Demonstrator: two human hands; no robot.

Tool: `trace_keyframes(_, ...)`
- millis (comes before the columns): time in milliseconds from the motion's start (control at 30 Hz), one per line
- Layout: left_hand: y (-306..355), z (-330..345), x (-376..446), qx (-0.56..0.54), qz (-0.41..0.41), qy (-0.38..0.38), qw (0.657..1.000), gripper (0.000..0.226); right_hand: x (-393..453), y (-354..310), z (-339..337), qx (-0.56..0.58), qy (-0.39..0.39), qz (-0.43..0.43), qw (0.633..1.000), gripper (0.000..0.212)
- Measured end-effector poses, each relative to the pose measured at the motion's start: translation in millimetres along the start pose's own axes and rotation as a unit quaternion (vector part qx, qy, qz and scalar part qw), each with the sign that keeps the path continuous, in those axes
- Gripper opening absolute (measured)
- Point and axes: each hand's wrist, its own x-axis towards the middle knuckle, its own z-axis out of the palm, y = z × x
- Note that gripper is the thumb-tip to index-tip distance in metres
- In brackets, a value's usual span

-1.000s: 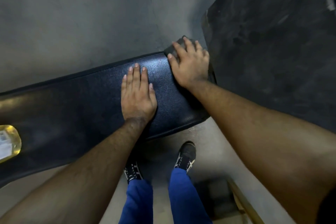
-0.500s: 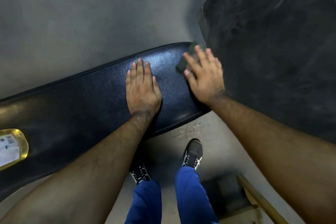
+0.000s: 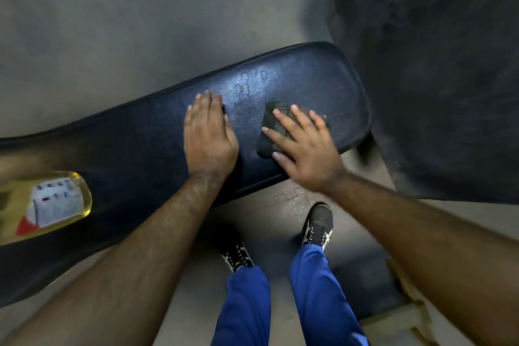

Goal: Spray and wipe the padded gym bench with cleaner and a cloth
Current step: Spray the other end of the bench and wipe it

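A dark blue padded gym bench runs from lower left to upper right across the view. My left hand lies flat on the pad, fingers together, holding nothing. My right hand presses a dark grey cloth onto the pad near the bench's right end, fingers spread over it. Wet streaks shine on the pad just beyond both hands. A bottle of yellow cleaner with a white label lies on the bench at the left edge.
A black rubber mat covers the floor right of the bench end. Grey concrete floor lies beyond the bench. My feet in dark shoes stand close to the bench's near side. A wooden piece sits at lower right.
My right hand has slid the cloth from the bench's far right corner back toward me and to the left, onto the middle of the pad. The left hand stays planted.
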Motion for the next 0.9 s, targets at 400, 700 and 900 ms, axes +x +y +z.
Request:
trace_keyframes(400, -33, 11, -15, 0.075, 0.01, -0.028, 0.997, 0.059, 81, 15, -4, -0.007, 0.023, 0.262, 0.965, 0.054)
trace_keyframes(700, -37, 15, -14, 0.039, 0.011, 0.018, 0.999, 0.051, 144, -9, 0, 0.01, 0.002, 0.237, 0.972, 0.051)
trace_keyframes(900, -36, 12, -14, -0.007, -0.009, 0.03, 0.999, 0.049, 138, -28, -3, 0.014, -0.055, -0.004, 0.998, 0.055)
